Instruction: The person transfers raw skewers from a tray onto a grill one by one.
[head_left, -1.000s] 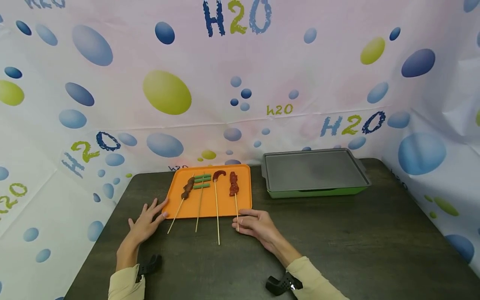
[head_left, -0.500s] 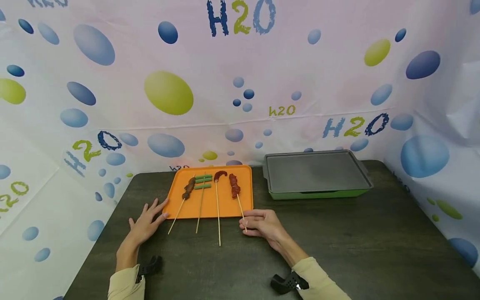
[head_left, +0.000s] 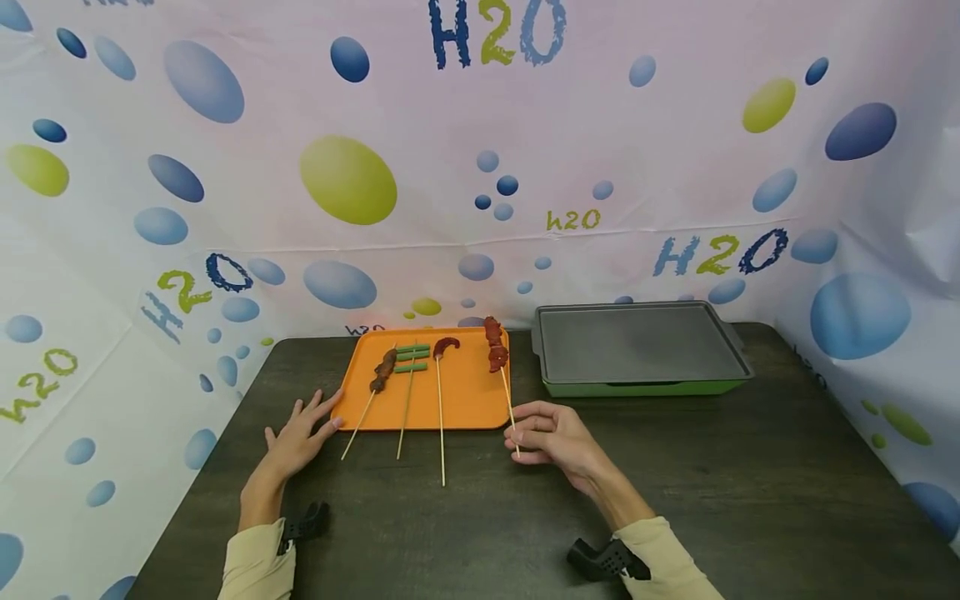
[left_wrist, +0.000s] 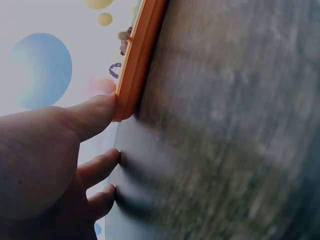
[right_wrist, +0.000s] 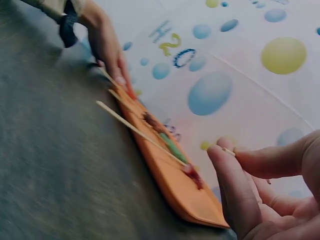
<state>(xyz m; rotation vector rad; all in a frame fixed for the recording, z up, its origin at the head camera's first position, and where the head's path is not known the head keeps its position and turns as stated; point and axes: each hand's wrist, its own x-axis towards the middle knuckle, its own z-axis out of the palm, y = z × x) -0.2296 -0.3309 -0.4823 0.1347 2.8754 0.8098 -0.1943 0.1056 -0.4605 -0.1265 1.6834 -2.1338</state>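
Note:
My right hand (head_left: 551, 440) pinches the stick of a red meat skewer (head_left: 496, 346) between thumb and fingers. The meat end is raised and overlaps the right edge of the orange tray (head_left: 472, 400) in the head view. With spread, fairly straight fingers, my left hand (head_left: 296, 437) touches the tray's near left corner; its thumb is at the tray wall in the left wrist view. Lying on the tray are a brown meat skewer (head_left: 382, 369), a skewer with green pieces (head_left: 412, 353) and a skewer with a dark red curled piece (head_left: 446, 344). Their sticks stick out over the near edge.
A grey rectangular griddle plate (head_left: 637, 342) on a green base (head_left: 652, 389) stands right of the tray. The dark tabletop (head_left: 712, 483) stretches in front of both. Behind the table hangs a patterned white sheet (head_left: 450, 133).
The right hand has lifted the red meat skewer off the tray's right side and moved it rightwards. The left hand has stayed at the tray corner; the head view has shifted slightly.

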